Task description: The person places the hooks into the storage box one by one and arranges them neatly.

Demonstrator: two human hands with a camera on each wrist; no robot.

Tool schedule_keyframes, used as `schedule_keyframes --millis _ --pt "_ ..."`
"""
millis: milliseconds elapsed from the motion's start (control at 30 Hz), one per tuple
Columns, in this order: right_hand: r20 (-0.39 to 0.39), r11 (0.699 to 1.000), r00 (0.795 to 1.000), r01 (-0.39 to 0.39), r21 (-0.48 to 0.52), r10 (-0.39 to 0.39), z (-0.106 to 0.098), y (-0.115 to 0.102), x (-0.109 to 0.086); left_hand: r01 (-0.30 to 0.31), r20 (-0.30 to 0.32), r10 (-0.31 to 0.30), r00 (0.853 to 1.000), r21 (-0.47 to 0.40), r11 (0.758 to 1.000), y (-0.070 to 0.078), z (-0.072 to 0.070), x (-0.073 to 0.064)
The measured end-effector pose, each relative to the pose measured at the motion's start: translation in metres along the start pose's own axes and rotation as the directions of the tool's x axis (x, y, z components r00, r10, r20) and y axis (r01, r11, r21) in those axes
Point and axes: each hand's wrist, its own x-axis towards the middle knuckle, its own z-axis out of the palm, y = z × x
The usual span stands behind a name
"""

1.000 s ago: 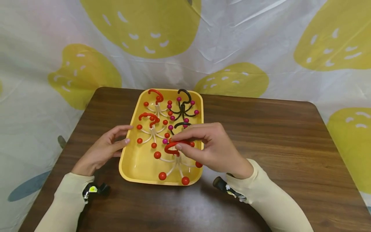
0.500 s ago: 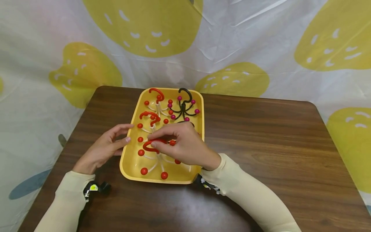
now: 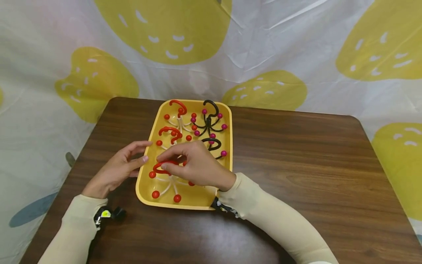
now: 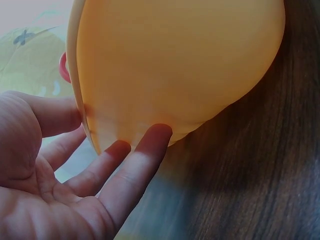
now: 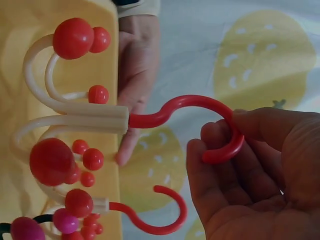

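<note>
A yellow tray [image 3: 141, 200] stands on the table, holding several hook hangers with ball-tipped arms. My right hand [image 3: 194, 165] pinches the red hook [image 5: 192, 100] of a white hanger [image 5: 100, 117] with red balls, over the near left part of the tray. The head view does not settle whether its balls touch the tray floor. At the tray's left side, my left hand [image 3: 118, 168] touches the rim and outer wall with fairly straight fingers; the left wrist view shows those fingertips [image 4: 156, 134] against the wall.
Two more white hangers with red hooks [image 3: 178, 106] are in the tray's left column. Two black hangers [image 3: 208, 123] with magenta balls are in the right column, the nearer one partly hidden by my right hand. A lemon-patterned cloth [image 3: 263, 91] hangs behind the wooden table [image 3: 296, 157].
My right hand has carried the white hanger leftward from the tray's near right to its near left, slowing lately. The nearer black hanger shows more. My left hand has stayed put.
</note>
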Motion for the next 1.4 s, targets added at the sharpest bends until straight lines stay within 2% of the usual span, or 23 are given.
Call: schedule_keyframes --millis 167,567,833,1067,1200,1300,1400 --pt "0.045 0.999 0.999 -0.029 -0.03 0.03 0.005 0.006 0.001 0.002 0.003 -0.002 1.0 -0.012 1.0 -0.001 -0.001 -0.001" --pt "0.088 0.987 0.995 -0.026 -0.157 0.04 0.007 0.01 0.001 -0.005 0.007 0.005 1.0 -0.025 1.0 -0.003 -0.002 0.002" --pt "0.085 0.99 0.996 -0.021 -0.137 0.033 0.006 0.01 0.0 -0.006 0.009 0.006 1.0 -0.018 1.0 -0.003 -0.004 0.003" --pt "0.045 0.991 0.998 -0.041 -0.13 0.047 0.002 0.009 -0.002 -0.002 0.013 0.002 1.0 0.019 1.0 -0.001 -0.009 0.002" --pt "0.016 0.997 0.999 -0.042 -0.069 0.043 -0.005 0.002 -0.008 -0.005 0.014 0.005 1.0 0.047 0.999 -0.002 -0.011 0.001" --pt "-0.024 0.999 0.999 -0.025 -0.031 0.024 -0.013 -0.003 -0.016 -0.012 0.016 0.011 1.0 0.061 0.998 -0.002 -0.012 0.0" --pt "-0.082 0.999 0.996 0.018 -0.034 -0.021 -0.024 -0.008 -0.026 -0.03 0.014 0.029 0.999 0.07 0.997 -0.002 -0.012 0.0"
